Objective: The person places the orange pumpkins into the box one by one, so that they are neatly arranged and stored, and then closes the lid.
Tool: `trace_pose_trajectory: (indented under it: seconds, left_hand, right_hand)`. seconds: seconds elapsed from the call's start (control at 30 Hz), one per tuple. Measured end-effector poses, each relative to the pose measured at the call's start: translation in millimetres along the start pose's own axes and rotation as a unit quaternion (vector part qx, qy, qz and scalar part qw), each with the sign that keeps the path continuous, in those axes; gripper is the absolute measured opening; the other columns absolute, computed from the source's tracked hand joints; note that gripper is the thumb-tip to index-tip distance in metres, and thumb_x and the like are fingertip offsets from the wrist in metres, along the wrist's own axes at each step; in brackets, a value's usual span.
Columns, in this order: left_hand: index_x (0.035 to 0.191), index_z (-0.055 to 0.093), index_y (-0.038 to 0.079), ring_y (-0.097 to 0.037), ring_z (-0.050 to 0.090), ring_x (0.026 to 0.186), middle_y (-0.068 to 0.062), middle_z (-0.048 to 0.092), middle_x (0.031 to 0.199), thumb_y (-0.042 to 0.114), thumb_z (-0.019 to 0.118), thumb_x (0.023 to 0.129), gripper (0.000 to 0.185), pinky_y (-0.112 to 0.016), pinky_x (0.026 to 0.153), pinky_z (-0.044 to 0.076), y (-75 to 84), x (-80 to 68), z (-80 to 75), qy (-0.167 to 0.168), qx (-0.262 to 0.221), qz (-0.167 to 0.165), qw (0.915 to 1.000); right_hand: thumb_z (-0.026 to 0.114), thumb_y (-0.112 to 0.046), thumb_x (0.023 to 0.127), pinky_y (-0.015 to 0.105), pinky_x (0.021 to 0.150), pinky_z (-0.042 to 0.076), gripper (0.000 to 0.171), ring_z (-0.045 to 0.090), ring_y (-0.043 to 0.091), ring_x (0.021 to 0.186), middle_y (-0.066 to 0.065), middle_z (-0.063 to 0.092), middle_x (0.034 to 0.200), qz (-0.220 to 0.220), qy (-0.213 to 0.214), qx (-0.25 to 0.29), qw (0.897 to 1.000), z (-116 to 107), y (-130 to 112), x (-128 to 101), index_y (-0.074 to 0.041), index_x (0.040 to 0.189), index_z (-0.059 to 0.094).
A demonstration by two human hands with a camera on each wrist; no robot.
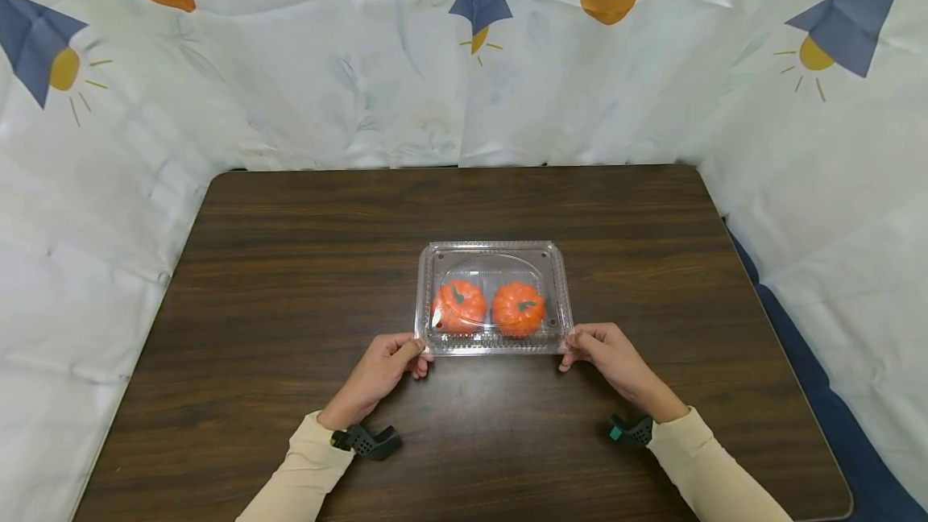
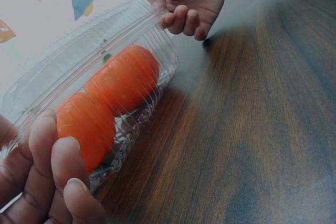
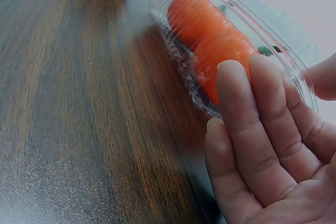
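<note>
A clear plastic clamshell box (image 1: 495, 258) with its lid down sits on the table in front of me. Inside are two small orange pumpkins (image 1: 518, 308) with green stems, side by side. My left hand (image 1: 386, 362) pinches the box's near left corner, thumb on top and fingers beneath the rim. At the near right corner, my right hand (image 1: 603, 351) pinches the rim in the same way. In the left wrist view the lid and base rims (image 2: 97, 59) lie together between the two hands. The right wrist view shows the right fingers (image 3: 239, 95) under the rim.
The dark wood-grain table (image 1: 304, 264) reaches away on all sides of the box. White printed curtains (image 1: 362, 95) hang behind it and along both sides. A dark blue cloth (image 1: 812, 369) shows beyond the table's right edge. Each wrist wears a black camera band (image 1: 373, 441).
</note>
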State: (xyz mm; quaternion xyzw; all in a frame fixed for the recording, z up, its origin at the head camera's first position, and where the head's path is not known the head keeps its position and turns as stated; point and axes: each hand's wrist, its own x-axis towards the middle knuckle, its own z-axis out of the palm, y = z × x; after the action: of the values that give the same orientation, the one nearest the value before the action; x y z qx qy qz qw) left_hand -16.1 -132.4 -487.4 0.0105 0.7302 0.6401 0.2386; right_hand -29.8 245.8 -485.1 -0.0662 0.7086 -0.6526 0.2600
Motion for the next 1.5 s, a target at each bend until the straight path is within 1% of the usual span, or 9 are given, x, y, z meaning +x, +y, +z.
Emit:
trace_pose_trajectory:
  seconds: [0.17, 0.3, 0.5, 0.6, 0.7, 0.9, 1.13, 1.33, 1.5]
  left_hand:
    - [0.094, 0.066, -0.005, -0.009, 0.063, 0.072, -0.014, 0.066, 0.085, 0.017, 0.045, 0.102, 0.031, -0.028, 0.069, 0.058, 0.0, -0.6, 1.0, 0.002, -0.006, -0.008, 0.9999]
    - [0.094, 0.066, -0.004, -0.009, 0.063, 0.072, -0.015, 0.066, 0.087, 0.017, 0.045, 0.102, 0.031, -0.027, 0.069, 0.058, 0.3, -1.1, 1.0, 0.002, -0.012, -0.009, 0.9999]
    - [0.094, 0.066, -0.005, -0.008, 0.063, 0.071, -0.018, 0.066, 0.087, 0.018, 0.045, 0.102, 0.032, -0.027, 0.068, 0.058, -0.9, -0.8, 0.6, -0.001, -0.017, -0.003, 0.9999]
    - [0.092, 0.067, -0.005, -0.008, 0.063, 0.07, -0.016, 0.067, 0.086, 0.017, 0.045, 0.101, 0.031, -0.027, 0.067, 0.058, -1.5, 0.0, 0.5, 0.002, -0.019, -0.006, 0.9998]
    - [0.093, 0.067, -0.005, -0.009, 0.063, 0.07, -0.013, 0.067, 0.085, 0.017, 0.045, 0.102, 0.032, -0.027, 0.068, 0.058, -1.5, 0.6, -0.4, -0.001, -0.016, -0.007, 0.9998]
    - [0.094, 0.067, -0.006, -0.009, 0.063, 0.071, -0.012, 0.067, 0.083, 0.018, 0.045, 0.102, 0.034, -0.027, 0.068, 0.058, -0.9, 2.7, -1.6, -0.009, -0.013, -0.01, 0.9998]
    - [0.097, 0.066, -0.008, -0.009, 0.063, 0.073, -0.009, 0.066, 0.084, 0.017, 0.044, 0.101, 0.033, -0.026, 0.07, 0.058, -1.2, 5.4, -3.3, -0.027, -0.022, -0.023, 0.9991]
    - [0.1, 0.063, -0.011, -0.01, 0.063, 0.075, -0.01, 0.065, 0.088, 0.017, 0.043, 0.101, 0.035, -0.026, 0.07, 0.058, -1.1, 7.9, -7.1, -0.051, -0.036, -0.016, 0.9979]
    - [0.102, 0.062, -0.013, -0.009, 0.063, 0.075, -0.012, 0.065, 0.089, 0.016, 0.043, 0.101, 0.035, -0.026, 0.07, 0.057, 0.4, 9.4, -9.0, -0.059, -0.04, -0.02, 0.9973]
  right_hand:
    - [0.048, -0.016, 0.101, 0.029, 0.082, 0.06, 0.037, 0.071, 0.016, 0.075, -0.001, 0.068, 0.08, -0.003, 0.007, -0.007, 1.0, -0.2, 2.0, 0.3, 0.019, 0.094, 0.059]
    - [0.05, -0.014, 0.1, 0.025, 0.083, 0.059, 0.032, 0.072, 0.017, 0.075, -0.001, 0.07, 0.077, 0.003, 0.013, -0.014, 1.0, 0.4, 1.5, -0.6, 0.016, 0.094, 0.061]
    - [0.053, -0.022, 0.1, 0.018, 0.087, 0.054, 0.038, 0.073, 0.018, 0.078, -0.003, 0.072, 0.075, 0.012, 0.007, -0.036, 0.999, 0.9, -0.3, -2.4, 0.014, 0.097, 0.063]
    - [0.056, -0.027, 0.099, 0.016, 0.089, 0.051, 0.039, 0.073, 0.018, 0.081, -0.004, 0.073, 0.075, 0.016, 0.007, -0.045, 0.999, 1.1, -0.3, -2.4, 0.012, 0.098, 0.064]
    - [0.057, -0.028, 0.099, 0.016, 0.09, 0.052, 0.039, 0.074, 0.019, 0.083, -0.004, 0.073, 0.075, 0.01, 0.005, -0.045, 0.999, 1.0, 1.1, -2.1, 0.011, 0.097, 0.064]
    - [0.053, -0.022, 0.101, 0.021, 0.09, 0.056, 0.035, 0.074, 0.022, 0.083, 0.001, 0.07, 0.081, -0.001, 0.004, -0.024, 1.0, -0.6, 5.7, -1.1, 0.011, 0.096, 0.064]
    - [0.051, -0.022, 0.102, 0.03, 0.088, 0.059, 0.038, 0.074, 0.022, 0.085, 0.001, 0.069, 0.087, -0.004, -0.009, 0.027, 1.0, -2.3, 8.1, -0.3, 0.014, 0.097, 0.063]
    - [0.055, -0.024, 0.1, 0.031, 0.089, 0.059, 0.039, 0.074, 0.022, 0.087, 0.001, 0.071, 0.087, 0.017, -0.007, 0.049, 0.999, -3.2, 6.1, 0.4, 0.013, 0.098, 0.064]
    - [0.056, -0.024, 0.1, 0.031, 0.09, 0.059, 0.037, 0.074, 0.021, 0.088, 0.002, 0.072, 0.089, 0.019, -0.016, 0.054, 0.998, -4.8, 3.7, 1.0, 0.011, 0.097, 0.066]
